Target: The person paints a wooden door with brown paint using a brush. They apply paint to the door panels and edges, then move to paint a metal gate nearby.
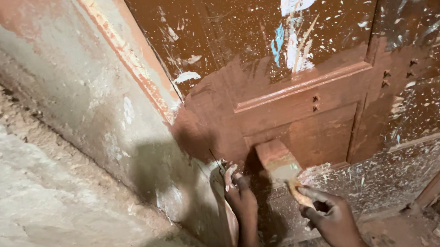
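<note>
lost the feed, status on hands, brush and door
Right hand grips brush, bristles on door panel. Left hand on door edge by wall. White splatter on unpainted parts; nothing blocks the brush.

Reddish-brown door (298, 21), glossy and flecked with white splashes, one broad white streak and a small blue smear near its top edge. Fresh matt brown coat across the lower panel. Brown-loaded paintbrush (279, 162) with pale wooden handle. Grey, blotchy plaster wall (37, 172), edged by a faded red-orange strip.
</note>
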